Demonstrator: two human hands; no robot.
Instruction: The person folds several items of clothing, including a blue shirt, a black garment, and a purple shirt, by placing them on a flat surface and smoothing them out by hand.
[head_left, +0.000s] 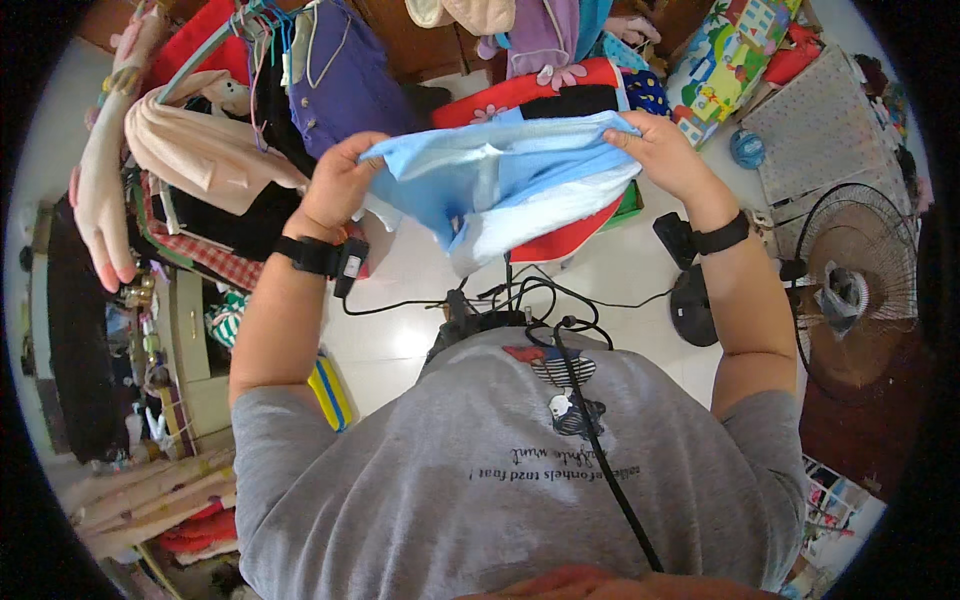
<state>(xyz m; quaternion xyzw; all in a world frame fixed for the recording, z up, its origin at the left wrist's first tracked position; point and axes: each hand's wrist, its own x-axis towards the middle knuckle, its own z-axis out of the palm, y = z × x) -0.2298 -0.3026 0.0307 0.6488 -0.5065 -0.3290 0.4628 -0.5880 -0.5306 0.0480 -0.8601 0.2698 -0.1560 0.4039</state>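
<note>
A light-blue and white cloth garment (555, 161) is stretched between my two hands, out in front of my chest. My left hand (341, 176) pinches its left end between thumb and fingers. At the upper right corner, my right hand (656, 150) grips the other end. The fabric sags in folds in the middle, its lower white part hanging down. Behind it is a red piece with pink flowers and a black panel (577, 103), partly hidden by the garment. Each of my wrists wears a black strap with a small device.
Hanging clothes, among them a purple garment (337, 82) and a cream one (202, 150), crowd the left. At right stand an electric fan (855, 277) and a blue ball (747, 148). Black cables (540, 292) run before my body. A yellow-and-blue object (330, 394) lies at left.
</note>
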